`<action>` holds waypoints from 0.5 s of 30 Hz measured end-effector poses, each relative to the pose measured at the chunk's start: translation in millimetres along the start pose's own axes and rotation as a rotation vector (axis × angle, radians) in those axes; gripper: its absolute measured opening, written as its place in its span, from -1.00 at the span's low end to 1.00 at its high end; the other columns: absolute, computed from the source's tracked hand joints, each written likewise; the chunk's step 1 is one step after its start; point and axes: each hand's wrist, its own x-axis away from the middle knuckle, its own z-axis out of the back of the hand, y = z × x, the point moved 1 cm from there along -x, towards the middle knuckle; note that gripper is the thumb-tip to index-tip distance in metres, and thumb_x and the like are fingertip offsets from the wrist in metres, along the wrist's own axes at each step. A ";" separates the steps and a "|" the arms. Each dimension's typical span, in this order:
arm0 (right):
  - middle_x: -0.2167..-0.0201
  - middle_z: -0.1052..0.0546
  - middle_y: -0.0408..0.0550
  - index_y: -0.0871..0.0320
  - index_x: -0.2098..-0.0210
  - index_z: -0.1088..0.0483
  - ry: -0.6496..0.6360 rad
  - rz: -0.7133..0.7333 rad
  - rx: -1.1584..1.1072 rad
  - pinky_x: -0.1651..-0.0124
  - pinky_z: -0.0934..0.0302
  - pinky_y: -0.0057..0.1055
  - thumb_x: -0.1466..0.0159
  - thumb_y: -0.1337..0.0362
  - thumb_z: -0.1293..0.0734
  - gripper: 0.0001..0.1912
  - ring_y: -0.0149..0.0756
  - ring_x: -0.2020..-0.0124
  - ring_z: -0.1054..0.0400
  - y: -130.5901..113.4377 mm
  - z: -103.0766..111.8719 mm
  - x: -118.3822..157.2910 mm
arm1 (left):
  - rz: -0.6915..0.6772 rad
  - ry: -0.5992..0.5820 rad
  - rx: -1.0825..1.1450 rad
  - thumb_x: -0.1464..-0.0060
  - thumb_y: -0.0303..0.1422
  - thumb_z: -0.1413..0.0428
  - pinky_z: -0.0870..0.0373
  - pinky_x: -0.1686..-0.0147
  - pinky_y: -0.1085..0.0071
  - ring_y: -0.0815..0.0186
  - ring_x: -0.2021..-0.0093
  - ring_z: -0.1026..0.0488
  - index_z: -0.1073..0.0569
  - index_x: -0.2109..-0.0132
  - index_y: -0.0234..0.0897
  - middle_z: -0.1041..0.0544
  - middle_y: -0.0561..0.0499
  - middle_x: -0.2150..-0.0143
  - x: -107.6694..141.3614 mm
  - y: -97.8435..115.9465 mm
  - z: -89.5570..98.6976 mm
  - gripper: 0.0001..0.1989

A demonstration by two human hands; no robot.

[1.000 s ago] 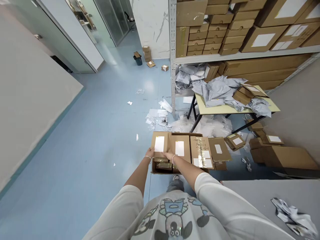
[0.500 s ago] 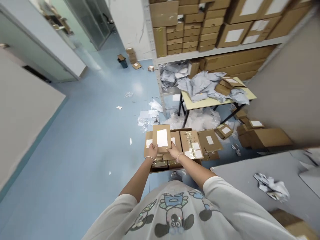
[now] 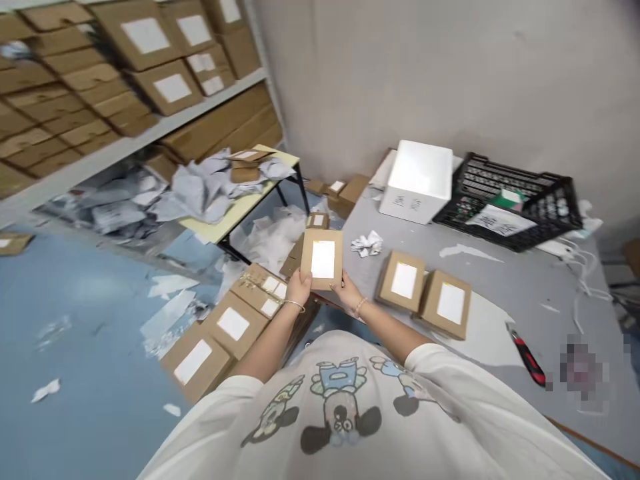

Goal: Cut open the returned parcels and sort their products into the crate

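Between my two hands is a small brown cardboard box (image 3: 317, 283) with a white label on its upper face. My left hand (image 3: 299, 291) grips its lower left corner, thumb on top. At the lower right corner my right hand (image 3: 349, 295) grips the same box. To the right, two similar labelled boxes, a nearer-left one (image 3: 400, 281) and a right one (image 3: 445, 305), sit side by side on the grey table (image 3: 493, 270). A crumpled white paper (image 3: 367, 244) lies just beyond my right hand.
On the table are a white foam box (image 3: 417, 181), a black plastic crate (image 3: 510, 200) and a red-black utility knife (image 3: 527, 357). Several labelled boxes (image 3: 215, 337) stand lower left. A yellow table (image 3: 225, 223) bears grey mailing bags; a shelf (image 3: 195, 110) of cartons rises behind it.
My view has swung right, from the floor and the box pile to the grey table. The held box has come round with both hands, which keep their grip.
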 end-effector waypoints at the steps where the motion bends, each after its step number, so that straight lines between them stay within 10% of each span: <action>1: -0.14 -0.43 0.06 0.11 -0.28 -0.10 0.042 -0.028 0.000 -0.21 -0.18 -0.23 -0.21 0.30 -0.31 -0.33 -0.23 -0.10 -0.35 6.7 19.6 4.5 | -0.012 -0.043 -0.033 -0.22 -0.17 -0.01 -0.39 0.00 0.27 0.09 -0.05 -0.49 -0.32 -0.23 -0.31 -0.52 -0.18 -0.10 -2.6 12.6 -18.8 -0.50; 7: -0.05 -0.49 0.07 0.14 -0.16 -0.20 0.107 -0.220 0.024 -0.20 -0.19 -0.20 -0.18 0.30 -0.36 -0.43 -0.19 -0.06 -0.38 37.9 92.2 19.5 | 0.031 -0.202 -0.233 -0.21 -0.16 0.00 -0.37 0.00 0.27 0.05 -0.06 -0.49 -0.38 -0.19 -0.29 -0.53 -0.19 -0.08 -13.4 52.5 -98.8 -0.52; 15: -0.03 -0.46 0.27 0.27 -0.14 -0.13 0.176 -0.499 0.005 -0.17 -0.18 -0.09 -0.17 0.34 -0.36 -0.42 -0.04 -0.07 -0.38 48.5 94.4 9.3 | 0.062 -0.256 -0.174 -0.16 -0.22 -0.06 -0.33 -0.05 0.26 0.05 -0.09 -0.46 -0.42 -0.13 -0.30 -0.52 -0.21 -0.10 -32.1 54.7 -135.6 -0.56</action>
